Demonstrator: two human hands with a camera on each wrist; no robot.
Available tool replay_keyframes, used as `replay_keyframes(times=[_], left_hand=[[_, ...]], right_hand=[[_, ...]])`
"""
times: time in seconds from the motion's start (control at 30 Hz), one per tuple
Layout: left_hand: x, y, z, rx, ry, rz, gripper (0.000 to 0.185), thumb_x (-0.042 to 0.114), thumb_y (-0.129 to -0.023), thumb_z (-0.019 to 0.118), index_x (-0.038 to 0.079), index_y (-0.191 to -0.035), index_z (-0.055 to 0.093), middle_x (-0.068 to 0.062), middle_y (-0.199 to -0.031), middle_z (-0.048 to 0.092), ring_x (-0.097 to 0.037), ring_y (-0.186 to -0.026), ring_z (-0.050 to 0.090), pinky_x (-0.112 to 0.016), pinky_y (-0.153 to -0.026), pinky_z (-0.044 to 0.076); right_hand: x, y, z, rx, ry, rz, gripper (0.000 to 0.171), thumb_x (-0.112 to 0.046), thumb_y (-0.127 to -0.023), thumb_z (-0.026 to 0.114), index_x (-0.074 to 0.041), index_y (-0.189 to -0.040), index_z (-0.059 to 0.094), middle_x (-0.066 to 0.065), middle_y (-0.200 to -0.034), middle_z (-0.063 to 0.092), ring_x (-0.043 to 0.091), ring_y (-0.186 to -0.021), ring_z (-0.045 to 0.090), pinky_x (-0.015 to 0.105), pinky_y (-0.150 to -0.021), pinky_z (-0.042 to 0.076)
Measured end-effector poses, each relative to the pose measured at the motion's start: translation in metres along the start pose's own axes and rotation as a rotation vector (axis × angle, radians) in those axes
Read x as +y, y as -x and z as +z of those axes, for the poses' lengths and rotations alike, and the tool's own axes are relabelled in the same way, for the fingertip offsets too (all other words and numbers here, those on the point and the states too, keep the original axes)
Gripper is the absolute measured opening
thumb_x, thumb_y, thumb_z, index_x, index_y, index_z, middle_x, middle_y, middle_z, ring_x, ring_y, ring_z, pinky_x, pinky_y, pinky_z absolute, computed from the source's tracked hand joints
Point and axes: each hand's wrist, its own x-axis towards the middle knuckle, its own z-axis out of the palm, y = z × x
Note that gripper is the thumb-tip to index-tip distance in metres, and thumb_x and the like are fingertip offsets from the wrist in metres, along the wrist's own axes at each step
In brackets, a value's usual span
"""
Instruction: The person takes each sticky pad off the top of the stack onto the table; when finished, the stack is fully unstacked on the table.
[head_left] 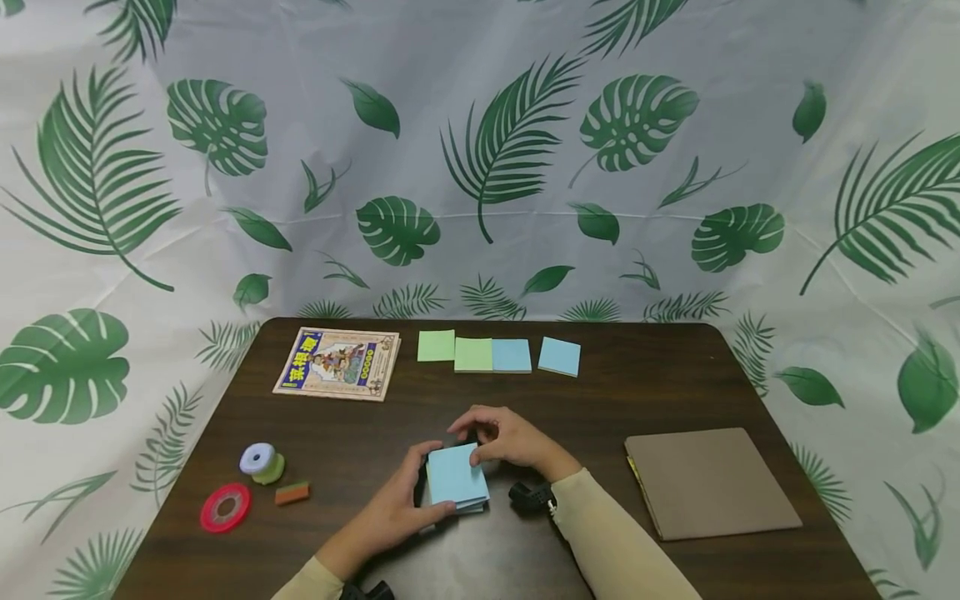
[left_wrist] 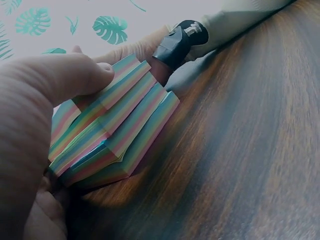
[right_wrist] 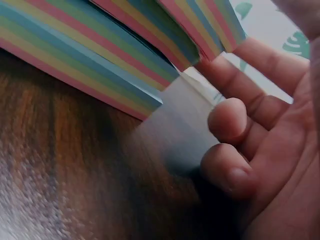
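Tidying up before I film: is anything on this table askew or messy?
Yes: the sticky-note pad gripped by the left hand and right hand has slipped into stepped, fanned layers. In the far row, a green note and a blue note abut, unlike their spaced neighbours.

Matt paper sticky-note pad (head_left: 456, 477), glossy dark wood-grain table (head_left: 615, 392), matt brown card folder (head_left: 712, 482)

Bare hands; long beige sleeves (head_left: 622, 542); small black camera mount (head_left: 534, 497) strapped at each wrist
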Motion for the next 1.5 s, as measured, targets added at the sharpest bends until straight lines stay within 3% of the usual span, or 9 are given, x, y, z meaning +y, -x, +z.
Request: replay_keyframes(times=[0.23,0.43,0.87,1.13,1.33,1.5], left_hand=[[0.0009,0.0002,-0.0006,-0.006,0.005,0.011,0.092,0.044,-0.094,0.087,0.021,-0.164,0.032,-0.012,-0.161,0.05,-0.029,-0.141,0.05,-0.049,-0.115,0.041],[-0.0001,-0.0004,0.0005,-0.011,-0.003,0.015,0.097,0.045,-0.093,0.087,0.017,-0.166,0.029,-0.012,-0.158,0.051,-0.028,-0.138,0.051,-0.046,-0.113,0.042],[0.0041,-0.0004,-0.0001,0.0,0.013,0.01,0.102,0.041,-0.09,0.091,0.014,-0.166,0.029,-0.013,-0.157,0.053,-0.03,-0.139,0.052,-0.048,-0.114,0.042],[0.0046,-0.0001,0.0009,0.017,-0.004,0.009,0.102,0.04,-0.09,0.091,0.015,-0.167,0.028,-0.014,-0.158,0.053,-0.03,-0.142,0.052,-0.049,-0.117,0.043],[0.0035,-0.0007,0.0013,0.02,-0.018,0.027,0.104,0.04,-0.091,0.09,0.011,-0.168,0.027,-0.014,-0.16,0.052,-0.031,-0.146,0.05,-0.044,-0.12,0.041],[0.0036,-0.0005,0.0001,0.004,-0.021,0.023,0.106,0.042,-0.092,0.089,0.01,-0.169,0.024,-0.016,-0.164,0.049,-0.032,-0.149,0.047,-0.048,-0.122,0.039]], right_hand=[[-0.0033,-0.0005,-0.0009,-0.077,0.096,-0.005,0.043,-0.032,-0.089,0.092,-0.025,-0.13,0.078,-0.002,-0.109,0.067,0.007,-0.07,0.042,0.021,-0.065,0.039],[-0.0066,-0.0001,-0.0009,-0.101,0.105,0.017,0.039,-0.031,-0.089,0.093,-0.027,-0.125,0.08,-0.003,-0.105,0.065,0.007,-0.071,0.042,0.023,-0.068,0.041],[-0.0076,-0.0007,-0.0009,-0.119,0.084,0.049,0.03,-0.036,-0.093,0.089,-0.029,-0.12,0.079,-0.003,-0.109,0.065,0.008,-0.069,0.043,0.022,-0.068,0.042],[-0.0079,-0.0001,-0.0034,-0.104,0.081,0.062,0.03,-0.037,-0.094,0.087,-0.03,-0.121,0.077,-0.005,-0.11,0.067,0.009,-0.077,0.05,0.023,-0.071,0.044],[-0.0054,0.0005,-0.0054,-0.094,0.011,0.092,0.031,-0.035,-0.094,0.088,-0.028,-0.122,0.074,-0.003,-0.106,0.07,0.01,-0.08,0.054,0.026,-0.073,0.048],[-0.0027,0.0006,-0.0056,-0.082,-0.015,0.101,0.031,-0.033,-0.095,0.087,-0.028,-0.121,0.073,-0.002,-0.11,0.072,0.011,-0.086,0.059,0.028,-0.075,0.052]])
